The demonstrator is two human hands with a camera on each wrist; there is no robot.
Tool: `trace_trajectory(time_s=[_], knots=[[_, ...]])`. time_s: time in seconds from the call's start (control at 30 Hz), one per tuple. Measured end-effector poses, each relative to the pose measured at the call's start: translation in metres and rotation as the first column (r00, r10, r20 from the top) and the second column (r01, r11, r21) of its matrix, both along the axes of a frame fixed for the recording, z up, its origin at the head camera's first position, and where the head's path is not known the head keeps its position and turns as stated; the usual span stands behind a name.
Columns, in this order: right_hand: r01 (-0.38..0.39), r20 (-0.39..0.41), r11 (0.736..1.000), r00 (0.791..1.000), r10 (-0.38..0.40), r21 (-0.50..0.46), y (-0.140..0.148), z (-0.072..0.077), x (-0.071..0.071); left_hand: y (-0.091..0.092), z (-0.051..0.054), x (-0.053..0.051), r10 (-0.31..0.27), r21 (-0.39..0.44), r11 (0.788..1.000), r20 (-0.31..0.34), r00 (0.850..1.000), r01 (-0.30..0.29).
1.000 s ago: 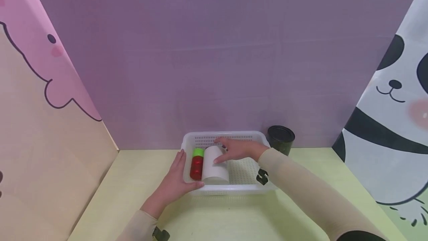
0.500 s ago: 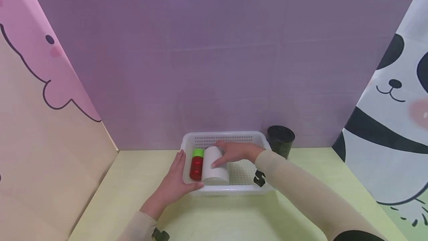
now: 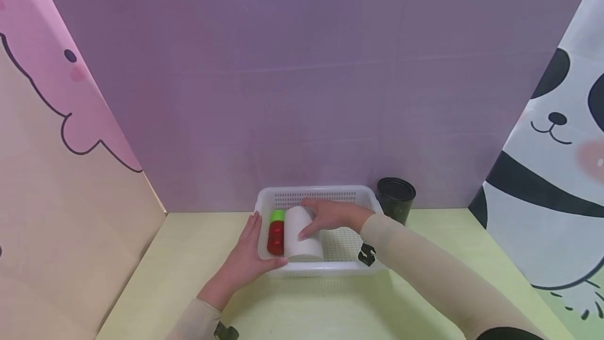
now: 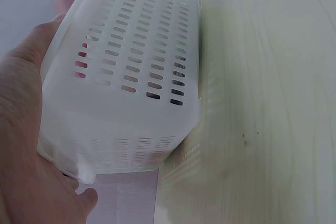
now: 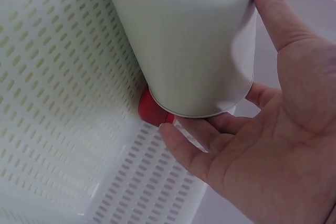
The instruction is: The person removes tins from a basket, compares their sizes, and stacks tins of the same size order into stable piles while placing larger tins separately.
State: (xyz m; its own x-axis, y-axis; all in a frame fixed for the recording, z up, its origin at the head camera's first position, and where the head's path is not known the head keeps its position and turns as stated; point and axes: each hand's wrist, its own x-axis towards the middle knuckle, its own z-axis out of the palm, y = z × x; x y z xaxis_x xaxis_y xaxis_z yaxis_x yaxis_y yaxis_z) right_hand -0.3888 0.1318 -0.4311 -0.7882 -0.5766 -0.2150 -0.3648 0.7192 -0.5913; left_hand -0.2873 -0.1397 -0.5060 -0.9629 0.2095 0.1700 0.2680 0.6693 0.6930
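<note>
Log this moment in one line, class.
left hand: touching basket | right hand: holding white cylinder | red bottle: in basket beside cylinder

I have a white perforated plastic basket [image 3: 332, 265] on the far part of a pale yellow tabletop [image 3: 325, 308], before a purple sheet wall [image 3: 306, 77]. Inside, a red bottle with a green cap [image 3: 276, 236] is at the left, a plain white cylinder [image 3: 296, 231] just to its right. I see a dark green can with a black lid [image 3: 397, 202] outside the basket's far right corner. The left hand [image 3: 249, 256] is at the near left corner; the right hand [image 3: 331, 215] is at the cylinder's right side, toward its far end.
</note>
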Motion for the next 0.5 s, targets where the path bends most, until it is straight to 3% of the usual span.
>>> trace_trajectory(time_s=[0.2,0.5], knots=[[0.000,-0.037,1.000,0.999,0.000,-0.003,-0.002,0.004,0.007,0.000,0.001,0.001,0.000,-0.001,1.000,0.002,1.000,0.000],[-0.024,-0.044,0.994,0.999,0.019,-0.104,-0.004,0.008,0.022,0.000,0.001,0.002,-0.001,-0.009,1.000,-0.008,1.000,0.000]])
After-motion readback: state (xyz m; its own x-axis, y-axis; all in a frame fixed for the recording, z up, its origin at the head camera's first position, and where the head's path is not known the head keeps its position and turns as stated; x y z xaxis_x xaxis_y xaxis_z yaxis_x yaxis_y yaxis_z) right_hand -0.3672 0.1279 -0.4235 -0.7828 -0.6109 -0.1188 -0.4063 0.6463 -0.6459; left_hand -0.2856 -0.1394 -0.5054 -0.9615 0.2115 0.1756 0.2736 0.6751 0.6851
